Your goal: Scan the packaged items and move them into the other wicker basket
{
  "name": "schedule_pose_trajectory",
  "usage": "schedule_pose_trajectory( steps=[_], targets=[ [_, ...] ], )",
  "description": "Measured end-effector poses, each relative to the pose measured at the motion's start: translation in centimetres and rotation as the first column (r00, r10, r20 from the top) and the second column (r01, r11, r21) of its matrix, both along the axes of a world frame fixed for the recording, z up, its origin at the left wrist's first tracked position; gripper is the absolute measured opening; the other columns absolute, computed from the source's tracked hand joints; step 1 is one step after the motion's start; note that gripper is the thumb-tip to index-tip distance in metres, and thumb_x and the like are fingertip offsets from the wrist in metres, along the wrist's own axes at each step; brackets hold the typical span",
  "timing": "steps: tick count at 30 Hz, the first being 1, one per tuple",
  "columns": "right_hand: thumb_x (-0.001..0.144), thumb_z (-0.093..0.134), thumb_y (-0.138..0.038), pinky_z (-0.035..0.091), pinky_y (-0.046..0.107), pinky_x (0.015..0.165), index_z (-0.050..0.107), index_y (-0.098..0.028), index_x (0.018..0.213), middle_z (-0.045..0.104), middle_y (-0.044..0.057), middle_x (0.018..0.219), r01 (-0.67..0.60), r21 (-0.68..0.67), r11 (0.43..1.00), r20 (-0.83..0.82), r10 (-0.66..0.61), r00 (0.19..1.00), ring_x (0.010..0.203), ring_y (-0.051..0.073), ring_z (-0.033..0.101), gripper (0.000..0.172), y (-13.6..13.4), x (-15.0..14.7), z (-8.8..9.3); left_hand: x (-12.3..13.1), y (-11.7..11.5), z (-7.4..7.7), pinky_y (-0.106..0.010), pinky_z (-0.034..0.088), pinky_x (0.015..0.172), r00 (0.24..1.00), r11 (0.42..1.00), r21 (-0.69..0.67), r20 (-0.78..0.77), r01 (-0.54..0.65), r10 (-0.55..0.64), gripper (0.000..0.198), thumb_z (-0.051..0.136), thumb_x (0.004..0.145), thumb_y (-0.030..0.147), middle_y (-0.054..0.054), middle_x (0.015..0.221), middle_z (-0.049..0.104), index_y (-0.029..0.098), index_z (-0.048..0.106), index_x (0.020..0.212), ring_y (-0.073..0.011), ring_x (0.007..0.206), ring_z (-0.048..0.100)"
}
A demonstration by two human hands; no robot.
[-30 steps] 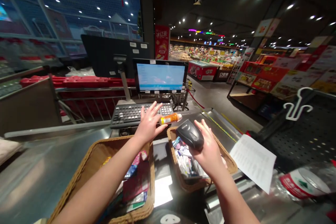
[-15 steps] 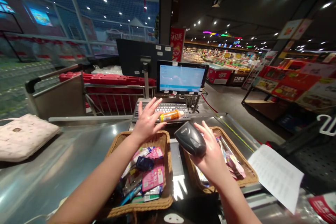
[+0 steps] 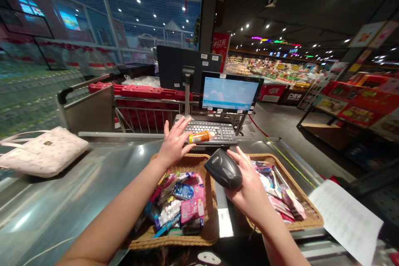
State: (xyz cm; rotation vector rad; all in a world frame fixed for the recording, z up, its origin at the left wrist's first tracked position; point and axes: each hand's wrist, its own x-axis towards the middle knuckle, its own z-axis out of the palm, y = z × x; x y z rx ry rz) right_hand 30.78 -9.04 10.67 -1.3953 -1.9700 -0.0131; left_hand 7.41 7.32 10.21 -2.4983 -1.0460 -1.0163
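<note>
My left hand (image 3: 174, 143) pinches a small orange tube (image 3: 201, 136) by its end and holds it level above the keyboard (image 3: 218, 131), with the other fingers spread. My right hand (image 3: 249, 183) grips a black barcode scanner (image 3: 223, 169), its head turned toward the tube. Both hands hover over two wicker baskets. The left basket (image 3: 183, 239) holds several colourful packets. The right basket (image 3: 307, 212) also holds several packets, partly hidden by my right hand.
A lit till screen (image 3: 230, 93) and a dark monitor back (image 3: 187, 64) stand behind the keyboard. A pale handbag (image 3: 43, 153) lies on the steel counter (image 3: 77, 191) at left. A printed sheet (image 3: 349, 220) lies at lower right. Red trolleys (image 3: 140, 93) are stacked beyond the railing.
My view has swung left and down, so the baskets' contents and the handbag show. Both hands keep the same hold on tube and scanner.
</note>
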Motion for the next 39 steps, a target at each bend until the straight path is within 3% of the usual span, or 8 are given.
schedule_pose_trajectory(
  steps=[14, 23, 31, 39],
  targets=[
    [0.073, 0.061, -0.014, 0.028, 0.068, 0.115, 0.059, -0.023, 0.122, 0.055, 0.014, 0.138, -0.022, -0.034, 0.999, -0.016, 0.022, 1.000, 0.145, 0.038, 0.033, 0.050, -0.1, -0.5, -0.3, -0.7, 0.1, -1.3, -0.068, 0.005, 0.118, 1.000, 1.000, -0.004, -0.012, 0.005, -0.005, 0.022, 0.066, 0.087, 0.037, -0.015, 0.154, 0.042, 0.020, 0.067, 0.101, -0.0333, 0.145, 0.035],
    [0.072, 0.061, -0.013, 0.029, 0.068, 0.115, 0.062, -0.019, 0.119, 0.056, 0.015, 0.135, -0.033, -0.071, 0.997, -0.020, 0.031, 0.999, 0.143, 0.040, 0.035, 0.047, 0.5, -0.7, -1.1, -1.6, -0.1, -2.9, -0.069, 0.007, 0.117, 1.000, 0.998, -0.070, -0.027, -0.006, 0.005, 0.021, 0.065, 0.088, 0.036, -0.016, 0.154, 0.042, 0.019, 0.067, 0.101, -0.0338, 0.144, 0.035],
    [0.070, 0.061, -0.011, 0.027, 0.069, 0.114, 0.066, -0.020, 0.115, 0.057, 0.014, 0.136, -0.051, -0.138, 0.989, -0.027, 0.048, 0.998, 0.144, 0.041, 0.033, 0.047, 1.1, -1.3, -2.4, -3.1, -0.8, -5.4, -0.070, 0.008, 0.117, 0.996, 0.989, -0.147, -0.090, -0.027, 0.014, 0.021, 0.066, 0.089, 0.037, -0.016, 0.156, 0.038, 0.018, 0.066, 0.097, -0.0343, 0.146, 0.033],
    [0.070, 0.062, -0.013, 0.030, 0.067, 0.114, 0.066, -0.021, 0.113, 0.057, 0.012, 0.137, -0.063, -0.194, 0.979, -0.037, 0.056, 0.998, 0.143, 0.040, 0.034, 0.044, 1.7, -2.2, -3.1, -4.1, -1.2, -9.2, -0.072, 0.011, 0.115, 0.982, 0.959, -0.282, -0.187, -0.021, -0.034, 0.019, 0.070, 0.086, 0.034, -0.016, 0.155, 0.041, 0.017, 0.067, 0.095, -0.0356, 0.146, 0.032]
  ],
)
